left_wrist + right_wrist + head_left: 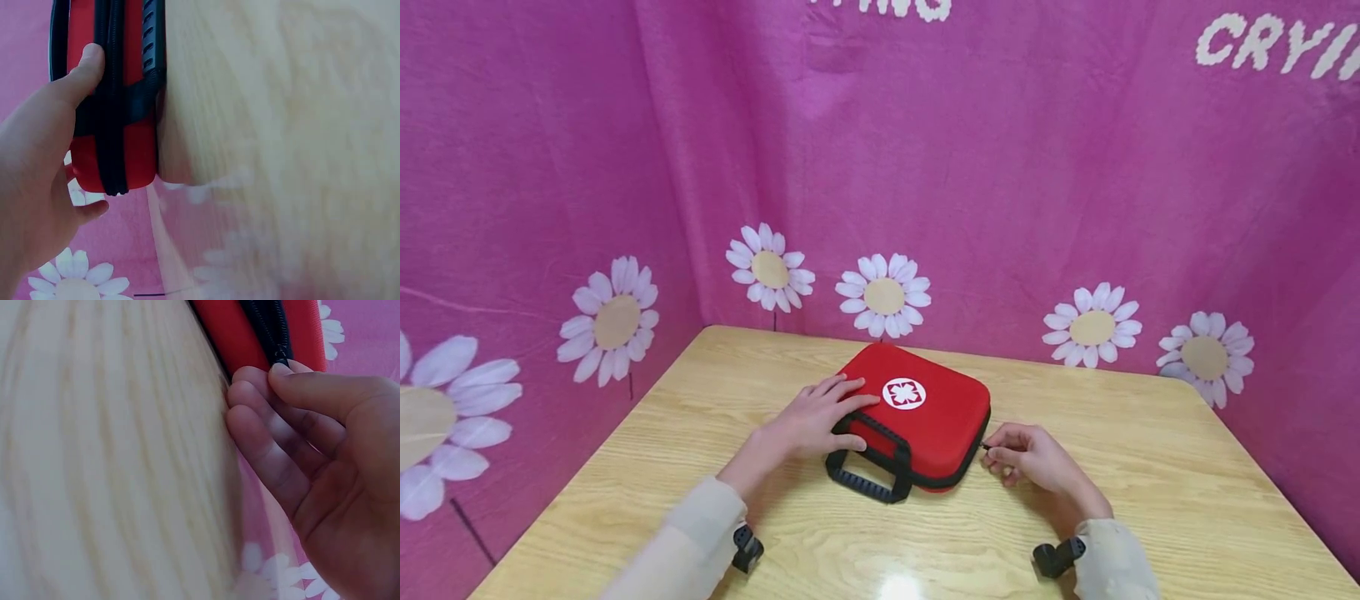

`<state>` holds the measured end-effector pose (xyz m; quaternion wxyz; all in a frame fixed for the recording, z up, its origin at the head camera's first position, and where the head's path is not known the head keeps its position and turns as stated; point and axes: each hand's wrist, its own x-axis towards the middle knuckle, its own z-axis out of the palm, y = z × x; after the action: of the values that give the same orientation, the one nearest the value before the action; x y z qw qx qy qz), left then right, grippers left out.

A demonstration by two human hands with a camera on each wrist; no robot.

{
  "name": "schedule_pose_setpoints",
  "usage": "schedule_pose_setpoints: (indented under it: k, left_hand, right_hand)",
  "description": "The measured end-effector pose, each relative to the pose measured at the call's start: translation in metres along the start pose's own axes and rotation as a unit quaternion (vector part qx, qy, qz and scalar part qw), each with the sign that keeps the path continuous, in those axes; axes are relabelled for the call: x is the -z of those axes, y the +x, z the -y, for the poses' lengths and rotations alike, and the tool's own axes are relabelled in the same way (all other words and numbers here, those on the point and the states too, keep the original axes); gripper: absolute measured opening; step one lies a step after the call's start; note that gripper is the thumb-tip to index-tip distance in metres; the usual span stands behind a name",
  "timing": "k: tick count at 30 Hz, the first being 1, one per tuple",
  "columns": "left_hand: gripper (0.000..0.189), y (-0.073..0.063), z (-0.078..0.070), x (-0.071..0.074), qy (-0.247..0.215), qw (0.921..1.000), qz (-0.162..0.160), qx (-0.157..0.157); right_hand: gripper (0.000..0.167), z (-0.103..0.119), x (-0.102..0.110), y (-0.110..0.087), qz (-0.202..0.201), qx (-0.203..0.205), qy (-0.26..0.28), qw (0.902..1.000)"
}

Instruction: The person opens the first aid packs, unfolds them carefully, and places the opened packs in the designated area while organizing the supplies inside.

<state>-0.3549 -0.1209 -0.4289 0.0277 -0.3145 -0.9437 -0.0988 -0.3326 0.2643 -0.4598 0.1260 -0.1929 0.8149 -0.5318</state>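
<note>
A red zippered case [940, 392] with a white round emblem lies flat on the wooden table, its black handles [859, 485] toward me. My left hand [820, 417] rests on the case's left front corner, fingers spread over the lid and thumb by the handle. In the left wrist view the thumb touches the case's front side next to the black zipper [112, 150]. At the case's right side my right hand [1030, 457] pinches the zipper pull [280, 361] between thumb and forefinger. Its other fingers are loosely bent below the pull.
The wooden table [1150, 467] extends on all sides of the case. A pink curtain [1000, 183] with white daisies and lettering hangs behind it and along the left. Small black cameras [1058, 557] sit on both wrists.
</note>
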Motion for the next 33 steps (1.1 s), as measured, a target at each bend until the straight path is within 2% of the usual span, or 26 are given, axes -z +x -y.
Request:
schedule_pose_setpoints:
  k: [4, 10, 14, 19, 21, 24, 28, 30, 33]
  left_hand:
    - [0.077, 0.003, -0.004, -0.007, 0.044, 0.9989, -0.013, 0.010]
    - [0.075, 0.011, -0.014, -0.013, 0.071, 0.9959, -0.036, 0.044]
    - [0.075, 0.012, -0.021, -0.012, 0.093, 0.9932, -0.036, 0.060]
    - [0.075, 0.011, -0.028, -0.011, 0.105, 0.9914, -0.031, 0.071]
    - [0.075, 0.010, -0.031, -0.010, 0.111, 0.9907, -0.034, 0.072]
    - [0.077, 0.010, -0.035, -0.010, 0.113, 0.9902, -0.052, 0.063]
    - [0.080, 0.008, -0.037, -0.009, 0.096, 0.9928, -0.065, 0.029]
    - [0.079, 0.005, -0.035, -0.005, 0.061, 0.9965, -0.057, 0.007]
    - [0.076, 0.001, -0.026, -0.001, -0.019, 0.9992, -0.032, -0.015]
  right_hand:
    - [0.020, 0.002, -0.001, -0.002, 0.026, -0.008, 0.009, 0.9996]
    - [0.019, 0.012, -0.007, -0.001, 0.059, -0.016, -0.005, 0.9981]
    - [0.016, 0.014, -0.008, -0.002, 0.068, -0.001, -0.016, 0.9976]
    - [0.018, 0.015, -0.006, -0.004, 0.109, 0.006, 0.007, 0.9941]
    - [0.019, 0.015, -0.005, -0.004, 0.109, 0.006, 0.009, 0.9939]
    - [0.020, 0.012, -0.002, -0.005, 0.062, -0.007, 0.008, 0.9981]
    - [0.021, 0.008, 0.002, -0.005, -0.047, -0.037, -0.001, 0.9982]
    - [0.019, 0.009, 0.001, -0.004, -0.090, -0.052, -0.006, 0.9946]
    - [0.018, 0.010, 0.001, -0.002, -0.115, -0.055, -0.011, 0.9918]
